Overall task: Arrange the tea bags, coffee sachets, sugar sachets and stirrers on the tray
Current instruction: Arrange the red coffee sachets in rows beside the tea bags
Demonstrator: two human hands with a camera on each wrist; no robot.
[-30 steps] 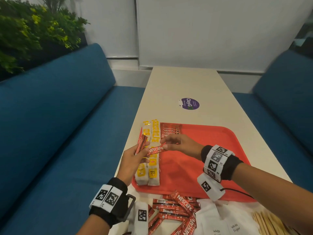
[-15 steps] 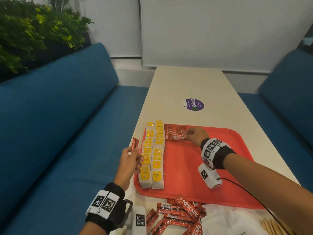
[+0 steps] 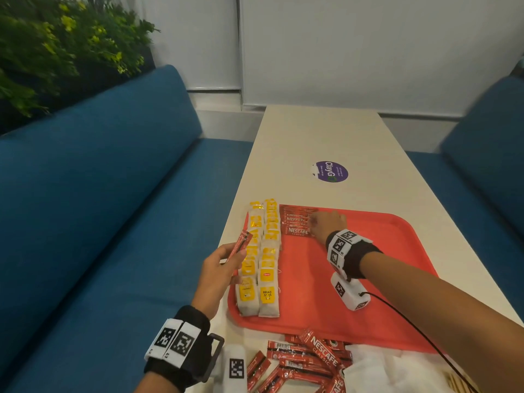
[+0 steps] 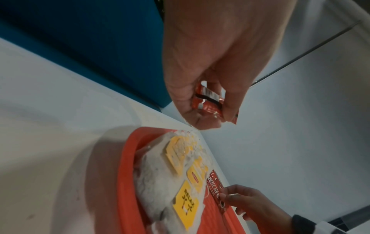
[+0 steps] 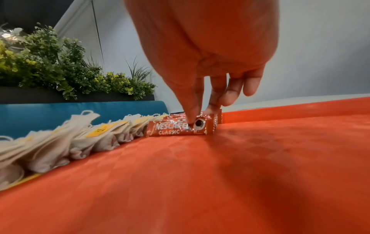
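Note:
A red tray (image 3: pixel 368 316) lies on the white table. Two rows of tea bags (image 3: pixel 262 268) with yellow tags fill its left side. A short row of red coffee sachets (image 3: pixel 295 222) lies at the tray's far left, next to the tea bags. My right hand (image 3: pixel 319 226) reaches over the tray. Its straight thumb and fingers touch the nearest sachet (image 5: pixel 174 129), which lies flat. My left hand (image 3: pixel 226 259) hovers by the tray's left edge and pinches a coffee sachet (image 3: pixel 241 245), also seen between its fingers (image 4: pixel 208 102).
Loose coffee sachets (image 3: pixel 306 361) lie on the table in front of the tray, with white sugar sachets (image 3: pixel 377 373) and wooden stirrers (image 3: pixel 456 381) to their right. A purple sticker (image 3: pixel 330 171) is beyond the tray. Blue benches (image 3: pixel 113 222) flank the table.
My right hand took a sachet from beside my left hand, carried it to the far row on the tray and laid it there. My left hand stayed, still holding its sachet.

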